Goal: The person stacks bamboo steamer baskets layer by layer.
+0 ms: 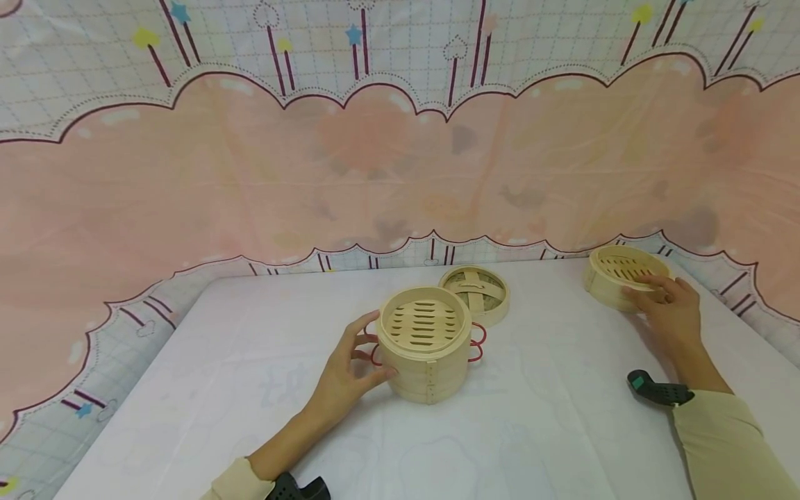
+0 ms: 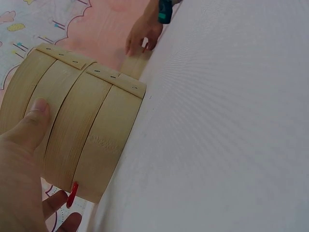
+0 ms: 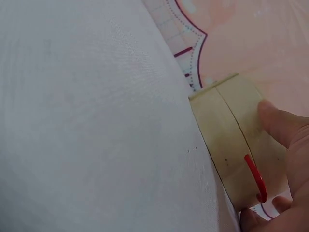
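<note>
Two round bamboo steamer baskets [image 1: 428, 371] stand stacked at mid-table, with a slatted floor showing on top and red loop handles on both sides. My left hand [image 1: 353, 368] grips the stack from its left side, thumb [image 2: 37, 112] against the front wall and fingers by a red handle [image 2: 72, 195]. Toward the back right, my right hand [image 1: 671, 312] holds a single bamboo steamer basket [image 1: 607, 288] by its near right side. In the right wrist view, the thumb [image 3: 275, 121] lies on this basket's wall near a red handle [image 3: 256, 179].
A bamboo steamer lid [image 1: 494, 312] with crossed strips sits just behind the stack, partly hidden by it. The white-covered table [image 1: 531, 430] ends at a patterned cloth backdrop [image 1: 281, 180]. Black bands [image 1: 661, 390] are on both wrists.
</note>
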Available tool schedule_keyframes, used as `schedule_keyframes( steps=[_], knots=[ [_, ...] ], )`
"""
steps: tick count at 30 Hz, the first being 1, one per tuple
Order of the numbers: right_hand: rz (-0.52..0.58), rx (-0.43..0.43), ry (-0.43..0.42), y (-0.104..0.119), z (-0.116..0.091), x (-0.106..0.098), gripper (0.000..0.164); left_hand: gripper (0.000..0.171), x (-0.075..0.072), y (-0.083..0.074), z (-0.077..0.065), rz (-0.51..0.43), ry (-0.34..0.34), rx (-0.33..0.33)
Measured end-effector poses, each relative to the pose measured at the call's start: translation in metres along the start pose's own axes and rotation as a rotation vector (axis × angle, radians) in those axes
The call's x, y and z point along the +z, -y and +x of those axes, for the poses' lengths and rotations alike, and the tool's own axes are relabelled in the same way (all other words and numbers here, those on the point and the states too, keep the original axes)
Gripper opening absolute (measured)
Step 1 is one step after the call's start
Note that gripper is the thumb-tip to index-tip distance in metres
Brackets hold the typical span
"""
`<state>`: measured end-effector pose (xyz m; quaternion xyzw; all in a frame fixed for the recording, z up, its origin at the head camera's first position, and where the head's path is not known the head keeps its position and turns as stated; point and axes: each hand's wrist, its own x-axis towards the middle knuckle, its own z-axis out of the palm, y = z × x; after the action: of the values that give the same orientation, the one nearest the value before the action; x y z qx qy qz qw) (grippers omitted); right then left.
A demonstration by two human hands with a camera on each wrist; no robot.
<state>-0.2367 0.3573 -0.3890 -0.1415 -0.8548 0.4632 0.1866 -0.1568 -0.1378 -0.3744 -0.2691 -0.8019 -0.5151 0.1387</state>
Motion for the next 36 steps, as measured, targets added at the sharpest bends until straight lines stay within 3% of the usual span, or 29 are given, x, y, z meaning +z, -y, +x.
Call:
schedule_keyframes(
  steps=[19, 36],
  knots=[
    [-0.131, 0.026, -0.005, -0.0011, -0.0008, -0.0003, 0.065, 0.082, 0.0007, 0.0021, -0.0013, 0.001, -0.002, -0.01],
    [-0.114, 0.09, -0.026, 0.001, -0.0019, -0.0015, 0.062, 0.082, 0.0015, 0.0042, -0.0025, -0.005, -0.005, 0.0]
  ],
)
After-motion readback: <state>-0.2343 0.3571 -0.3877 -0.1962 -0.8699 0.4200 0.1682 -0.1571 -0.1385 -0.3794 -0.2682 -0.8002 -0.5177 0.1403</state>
